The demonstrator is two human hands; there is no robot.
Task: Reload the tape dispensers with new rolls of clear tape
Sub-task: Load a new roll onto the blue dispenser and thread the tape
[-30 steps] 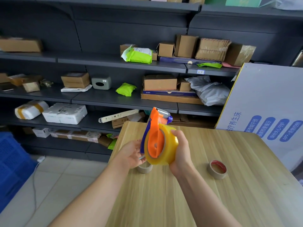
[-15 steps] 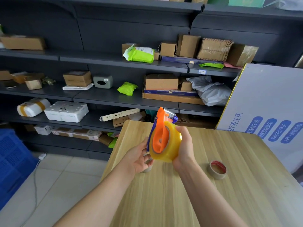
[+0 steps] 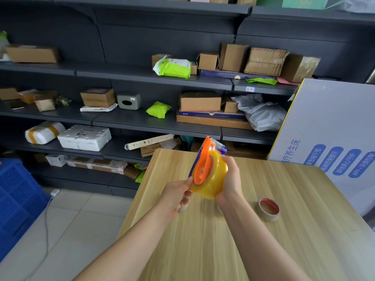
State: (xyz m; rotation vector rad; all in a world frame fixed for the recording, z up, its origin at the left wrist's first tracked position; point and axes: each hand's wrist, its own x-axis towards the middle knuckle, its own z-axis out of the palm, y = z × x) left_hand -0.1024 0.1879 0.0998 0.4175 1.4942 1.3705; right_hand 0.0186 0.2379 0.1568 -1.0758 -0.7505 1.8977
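Dispenser [image 3: 203,167] — long axis near-upright, cutter end up.

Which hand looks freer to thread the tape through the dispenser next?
Probably the left hand: it only pinches the lower tip of the dispenser, while the right hand wraps round the roll, steadying it.

dark shelves [image 3: 142,122]: cardboard boxes [image 3: 199,102], green parcels [image 3: 174,68] | blue crate [image 3: 18,199]: on floor [image 3: 77,230], left | white printed board [image 3: 328,128]: just beside wooden table [image 3: 304,240], right
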